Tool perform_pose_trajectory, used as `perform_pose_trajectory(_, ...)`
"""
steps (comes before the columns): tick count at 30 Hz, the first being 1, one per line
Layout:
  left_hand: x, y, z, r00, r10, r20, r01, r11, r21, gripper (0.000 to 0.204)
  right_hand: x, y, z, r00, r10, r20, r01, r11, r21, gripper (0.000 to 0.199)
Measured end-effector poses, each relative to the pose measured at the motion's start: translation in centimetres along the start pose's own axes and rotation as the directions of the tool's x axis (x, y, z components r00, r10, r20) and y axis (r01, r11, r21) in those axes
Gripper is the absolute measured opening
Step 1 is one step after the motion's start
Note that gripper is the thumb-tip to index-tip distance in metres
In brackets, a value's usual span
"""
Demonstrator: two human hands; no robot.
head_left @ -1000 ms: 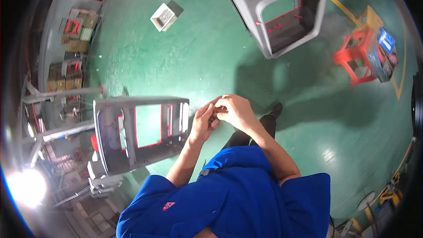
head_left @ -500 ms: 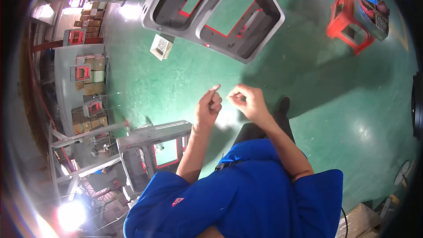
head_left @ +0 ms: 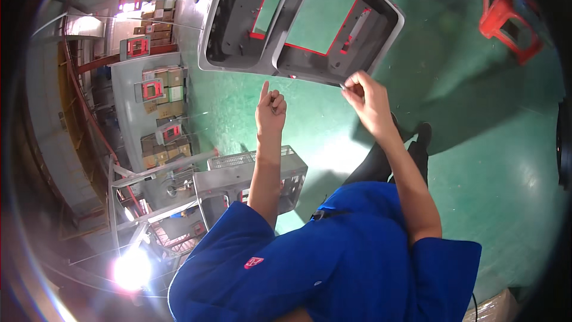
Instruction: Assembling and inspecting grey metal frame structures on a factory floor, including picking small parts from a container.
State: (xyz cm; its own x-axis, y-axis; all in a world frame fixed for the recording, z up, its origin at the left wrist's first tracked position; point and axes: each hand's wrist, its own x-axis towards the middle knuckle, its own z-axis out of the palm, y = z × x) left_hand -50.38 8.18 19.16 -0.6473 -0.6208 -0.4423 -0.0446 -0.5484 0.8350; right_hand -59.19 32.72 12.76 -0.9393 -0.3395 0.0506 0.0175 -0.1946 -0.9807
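A large grey moulded panel [head_left: 298, 18] with red-edged openings stands ahead of me on the green floor. My left hand [head_left: 270, 106] is raised below its lower edge, index finger pointing up, the other fingers curled, holding nothing that I can see. My right hand [head_left: 364, 94] is lifted near the panel's lower right edge, its fingertips pinched on a small thin piece [head_left: 343, 86] too small to identify. Both forearms rise from my blue shirt.
A smaller grey housing [head_left: 250, 179] sits on a metal stand below my left arm. Grey shelving [head_left: 149, 101] with cardboard boxes and red-framed parts lines the left. A red plastic stool [head_left: 506, 12] stands at the upper right. Bright light glares at the lower left.
The view has tilted toward the large grey panel, which now fills the top. My hands have separated and risen toward its lower edge; the left index finger is now extended.
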Motion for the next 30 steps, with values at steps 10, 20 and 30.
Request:
perform_pose_trajectory(10, 1.7, 0.5, -0.7, 0.998, -0.047, 0.033, 0.042, 0.989, 0.139, 0.054, 6.1, 3.2, 0.3, 0.991, 0.128, 0.039, -0.128, 0.992, 0.014, 0.011)
perform_pose_trajectory(20, 2.2, 1.6, 0.0, 0.987, -0.153, -0.037, 0.157, 0.941, 0.299, 0.06, 2.0, 12.6, -2.9, 0.917, 0.397, -0.037, -0.392, 0.915, 0.094, 0.012)
perform_pose_trajectory(30, 3.5, 1.1, 1.0, 0.976, -0.174, -0.132, 0.203, 0.945, 0.256, 0.062, 7.7, 12.8, -10.2, 0.906, 0.412, -0.095, -0.392, 0.903, 0.175, 0.011)
